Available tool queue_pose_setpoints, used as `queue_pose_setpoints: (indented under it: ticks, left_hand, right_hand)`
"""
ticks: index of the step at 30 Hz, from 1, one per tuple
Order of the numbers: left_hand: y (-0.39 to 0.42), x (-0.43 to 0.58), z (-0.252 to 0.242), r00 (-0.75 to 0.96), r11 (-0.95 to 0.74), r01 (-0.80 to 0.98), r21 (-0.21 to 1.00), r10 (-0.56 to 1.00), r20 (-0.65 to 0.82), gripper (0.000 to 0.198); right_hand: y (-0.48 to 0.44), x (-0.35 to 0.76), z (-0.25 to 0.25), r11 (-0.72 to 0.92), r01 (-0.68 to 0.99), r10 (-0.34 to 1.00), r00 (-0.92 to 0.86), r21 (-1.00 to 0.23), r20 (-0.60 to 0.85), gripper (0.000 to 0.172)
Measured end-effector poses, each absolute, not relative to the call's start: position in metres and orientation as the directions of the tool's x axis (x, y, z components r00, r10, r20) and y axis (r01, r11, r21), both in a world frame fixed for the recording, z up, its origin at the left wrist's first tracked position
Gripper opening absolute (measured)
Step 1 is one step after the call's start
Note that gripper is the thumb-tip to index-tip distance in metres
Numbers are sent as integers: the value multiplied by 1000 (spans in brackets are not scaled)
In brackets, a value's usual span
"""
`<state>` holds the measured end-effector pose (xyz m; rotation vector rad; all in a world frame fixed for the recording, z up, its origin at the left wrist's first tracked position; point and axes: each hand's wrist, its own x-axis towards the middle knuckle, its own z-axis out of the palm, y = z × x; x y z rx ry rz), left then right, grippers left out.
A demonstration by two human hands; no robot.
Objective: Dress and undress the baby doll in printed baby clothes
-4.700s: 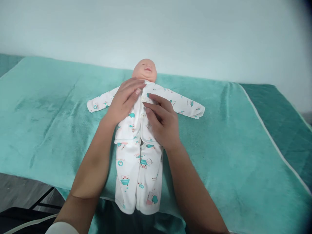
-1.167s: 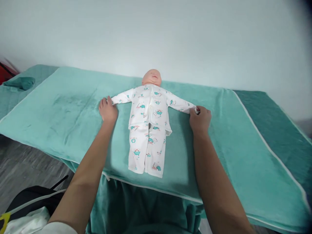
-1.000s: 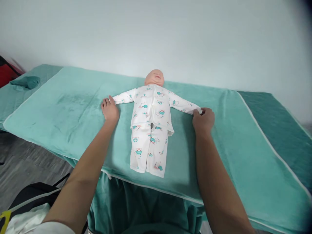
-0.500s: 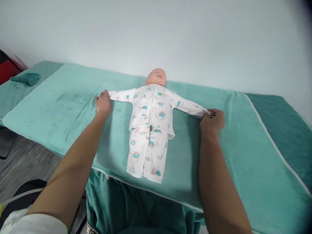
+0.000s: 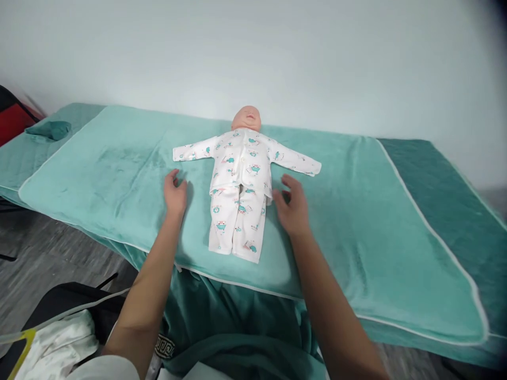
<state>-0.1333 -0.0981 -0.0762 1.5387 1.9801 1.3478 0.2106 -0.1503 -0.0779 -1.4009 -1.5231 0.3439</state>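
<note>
A baby doll [image 5: 246, 118] lies on its back, head toward the wall. It wears a white printed baby shirt [image 5: 237, 161] with both sleeves stretched out to the sides. White printed trousers [image 5: 236, 227] in the same pattern cover its legs, with no feet showing. My left hand [image 5: 175, 192] hovers below the left sleeve, fingers apart and holding nothing. To the right of the shirt's hem, my right hand [image 5: 292, 205] is also free, thumb and fingers curved but apart.
A green velvety blanket [image 5: 119, 163] with white piping covers the bed along the white wall [image 5: 253, 58]. A face hole [image 5: 49, 130] is at the bed's left end. Folded white cloth [image 5: 63, 343] lies on a black chair [image 5: 67, 295] at lower left.
Both hands have let go of the sleeve ends and moved inward and toward me. The sleeves now lie spread on the blanket. My view has shifted slightly.
</note>
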Motion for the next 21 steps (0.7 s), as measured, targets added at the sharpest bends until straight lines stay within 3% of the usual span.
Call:
queue_pose_setpoints:
  ticks: [3, 8, 16, 21]
  left_hand:
    - [-130, -118, -77, -296, -83, 615, 785, 898, 327, 46]
    - [-186, -89, -71, -84, -201, 633, 747, 942, 324, 35]
    - [-273, -82, -80, -10, -202, 455, 867, 973, 232, 32]
    - [-293, -78, -84, 14, -254, 431, 866, 961, 275, 33]
  right_hand:
    - [-181, 190, -77, 314, 625, 903, 36, -715, 429, 42]
    - [-210, 180, -76, 251, 656, 910, 90, -712, 404, 37]
    - [-297, 154, -81, 300, 431, 912, 130, -851, 388, 28]
    - [-318, 135, -85, 290, 544, 893, 143, -787, 427, 24]
